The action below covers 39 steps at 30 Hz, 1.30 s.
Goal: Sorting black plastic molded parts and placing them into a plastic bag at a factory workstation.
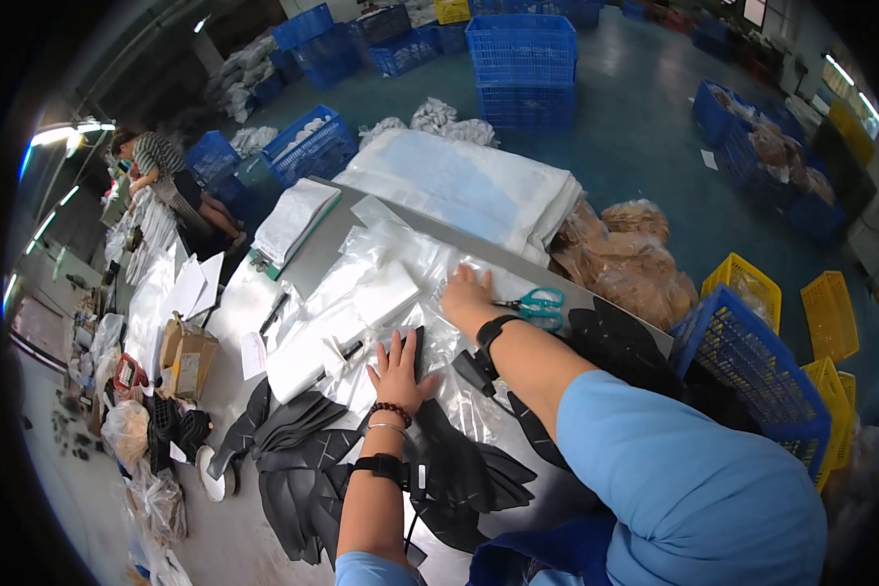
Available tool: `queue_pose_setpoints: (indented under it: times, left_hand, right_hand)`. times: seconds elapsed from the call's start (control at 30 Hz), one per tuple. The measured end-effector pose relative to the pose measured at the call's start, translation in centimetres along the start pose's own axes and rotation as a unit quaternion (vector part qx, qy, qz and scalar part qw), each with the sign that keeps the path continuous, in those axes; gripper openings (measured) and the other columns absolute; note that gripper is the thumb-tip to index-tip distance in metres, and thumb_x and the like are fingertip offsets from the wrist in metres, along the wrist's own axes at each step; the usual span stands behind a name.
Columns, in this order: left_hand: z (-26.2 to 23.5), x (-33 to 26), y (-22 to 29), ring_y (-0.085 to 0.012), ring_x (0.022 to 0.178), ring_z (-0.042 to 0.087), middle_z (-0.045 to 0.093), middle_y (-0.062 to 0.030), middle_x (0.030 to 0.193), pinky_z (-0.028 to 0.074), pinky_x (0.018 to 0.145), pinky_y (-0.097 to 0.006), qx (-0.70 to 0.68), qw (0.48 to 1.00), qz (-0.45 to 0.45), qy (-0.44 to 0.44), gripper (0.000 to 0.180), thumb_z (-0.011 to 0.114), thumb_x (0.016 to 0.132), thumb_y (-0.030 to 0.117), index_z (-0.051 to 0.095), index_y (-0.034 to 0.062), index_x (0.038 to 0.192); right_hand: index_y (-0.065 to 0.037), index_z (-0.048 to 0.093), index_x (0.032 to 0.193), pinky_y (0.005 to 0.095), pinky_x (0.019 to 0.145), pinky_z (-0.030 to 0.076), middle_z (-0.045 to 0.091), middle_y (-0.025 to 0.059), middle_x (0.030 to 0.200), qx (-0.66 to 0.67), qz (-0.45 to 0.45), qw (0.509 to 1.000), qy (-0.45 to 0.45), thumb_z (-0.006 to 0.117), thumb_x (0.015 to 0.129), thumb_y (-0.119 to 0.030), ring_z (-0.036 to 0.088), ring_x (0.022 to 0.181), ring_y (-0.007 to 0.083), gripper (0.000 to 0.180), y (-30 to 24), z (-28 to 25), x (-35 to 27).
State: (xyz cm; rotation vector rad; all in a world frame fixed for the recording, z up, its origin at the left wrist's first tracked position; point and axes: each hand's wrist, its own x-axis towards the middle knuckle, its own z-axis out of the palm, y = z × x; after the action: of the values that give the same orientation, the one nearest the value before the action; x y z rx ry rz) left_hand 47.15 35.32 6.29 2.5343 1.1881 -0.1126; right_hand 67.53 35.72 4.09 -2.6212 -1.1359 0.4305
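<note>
My left hand (400, 375) lies with fingers spread at the near edge of some clear plastic bags (371, 293), beside a stack of black cut pieces (308, 464). Farther forward and to the right, my right hand (467, 295) rests on the clear plastic, fingers apart. Just right of it are teal-handled scissors (541, 311). More black pieces (464, 469) fan out beside my left wrist. A dark narrow strip shows by the left fingertips; its kind is unclear. Neither hand grips anything that I can see.
A clipboard with papers (293, 223) and folded white sheeting (459, 186) lie at the table's far side. Brown bagged bundles (630, 259) and a blue crate (752, 366) stand at the right. Another person (176, 186) bends over white material at far left. Stacked blue crates (523, 63) stand behind.
</note>
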Motion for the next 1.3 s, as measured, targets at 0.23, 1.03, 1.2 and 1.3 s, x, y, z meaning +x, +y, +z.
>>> queue_pose_setpoints:
  times: [0.23,1.03,1.2,1.3]
  left_hand:
    - [0.2,0.2,-0.8,-0.0284,0.130,0.042,0.052,-0.0054,0.131,0.012,0.109,-0.068,0.009,0.996,0.073,0.052,0.062,0.077,0.068,0.045,0.059,0.0217,0.123]
    - [-10.9,-14.9,2.6,-0.0332,0.130,0.045,0.041,-0.0214,0.142,0.042,0.105,-0.049,-0.816,0.563,0.126,-0.023,0.105,0.074,0.073,0.056,0.024,0.0018,0.148]
    - [-10.8,-21.2,0.4,-0.0290,0.116,0.056,0.060,-0.0151,0.122,0.047,0.098,-0.043,-0.737,0.648,0.186,0.043,0.083,0.078,0.072,0.017,0.037,-0.0015,0.141]
    - [-12.0,-25.0,-1.0,-0.0270,0.116,0.057,0.062,-0.0124,0.119,0.048,0.097,-0.040,-0.570,0.760,0.309,0.050,0.072,0.077,0.072,0.018,0.047,0.0008,0.135]
  right_hand:
    - [-0.007,0.074,0.086,0.0437,0.090,0.045,0.070,0.0175,0.081,-0.048,-0.235,0.968,0.075,0.060,0.082,-0.019,0.070,0.081,0.0278,0.019,-2.7,-0.7,0.4]
    - [-0.002,0.059,0.087,0.0320,0.082,0.045,0.060,0.0069,0.094,0.301,-0.604,0.652,-0.347,0.060,0.092,-0.007,0.057,0.091,0.0144,0.008,-0.7,-15.3,-28.0]
    - [-0.002,0.062,0.108,0.0320,0.082,0.052,0.067,0.0099,0.100,0.573,-0.242,0.709,-0.334,0.059,0.094,-0.013,0.066,0.084,0.0171,0.018,4.0,-14.0,-29.0]
    - [-0.001,0.057,0.120,0.0334,0.085,0.051,0.066,0.0123,0.109,0.678,-0.097,0.652,-0.325,0.044,0.101,-0.046,0.065,0.096,0.0191,0.051,5.6,-16.1,-27.4]
